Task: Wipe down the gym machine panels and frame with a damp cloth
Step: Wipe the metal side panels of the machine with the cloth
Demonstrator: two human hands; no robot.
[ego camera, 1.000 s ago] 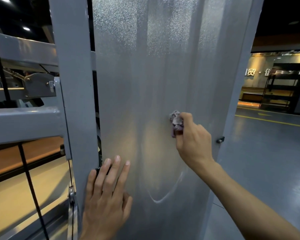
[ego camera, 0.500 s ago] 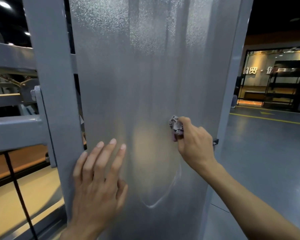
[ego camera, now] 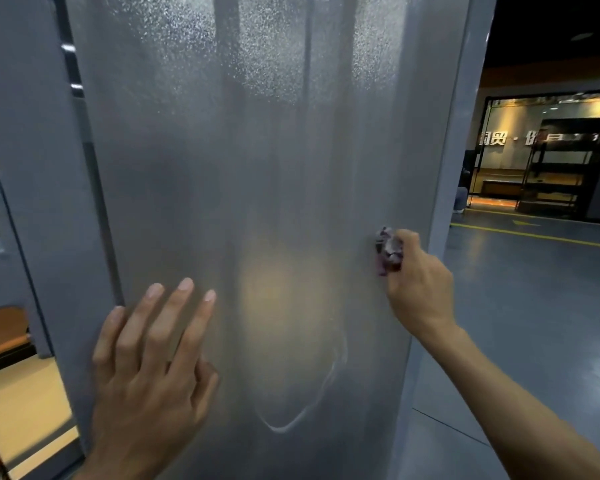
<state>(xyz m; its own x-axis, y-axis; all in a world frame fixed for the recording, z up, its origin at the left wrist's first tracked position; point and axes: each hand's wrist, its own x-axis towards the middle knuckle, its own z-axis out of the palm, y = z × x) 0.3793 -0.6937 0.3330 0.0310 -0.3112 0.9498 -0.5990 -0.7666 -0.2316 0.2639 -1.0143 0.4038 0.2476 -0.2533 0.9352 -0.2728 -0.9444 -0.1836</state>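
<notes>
Both hands, cloth (ego camera: 388,250) apparently shifted right on panel (ego camera: 257,168).

Both of the person's arms were bare as far as could be seen. The left hand (ego camera: 146,368) showed four long, slim fingers with short, trimmed nails that caught a pale sheen; the thumb was mostly tucked out of sight along its right edge. No ring, watch or band was on it. The right hand (ego camera: 420,285) led into a slender, uncovered forearm (ego camera: 520,410) that ran off the lower right corner, with no sleeve cuff anywhere along it. Its knuckles faced the camera, and the wrist was plain. Nothing else of the person's body or clothing came into view.
</notes>
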